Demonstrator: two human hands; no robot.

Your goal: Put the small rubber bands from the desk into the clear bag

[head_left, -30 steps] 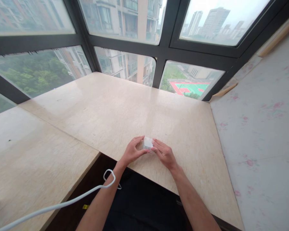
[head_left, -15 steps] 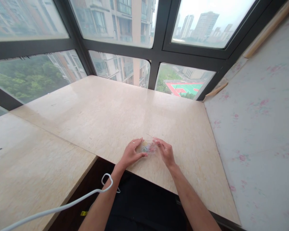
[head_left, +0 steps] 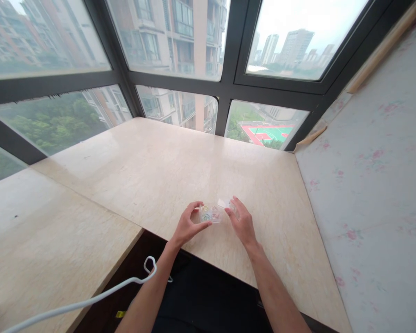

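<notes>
A small clear plastic box rests at the front part of the pale stone-patterned ledge. Inside it lie small coloured pieces, yellow, green and pink, that look like thin loops; their kind is too small to tell. My left hand grips the box from its left side, thumb along the near edge and fingers at the far edge. A clear lid, catching the light, stands tilted just off the box's right end. My right hand pinches this lid between thumb and fingers.
Dark window frames border the ledge at the back. A flowered wall closes the right side. A white cable loops by my left forearm, over a dark gap in front of the ledge. A yellow tag shows below.
My right hand has moved slightly right, and the lid has come away from the box, tilting up. My left hand still holds the box. The camera view has shifted a little.
</notes>
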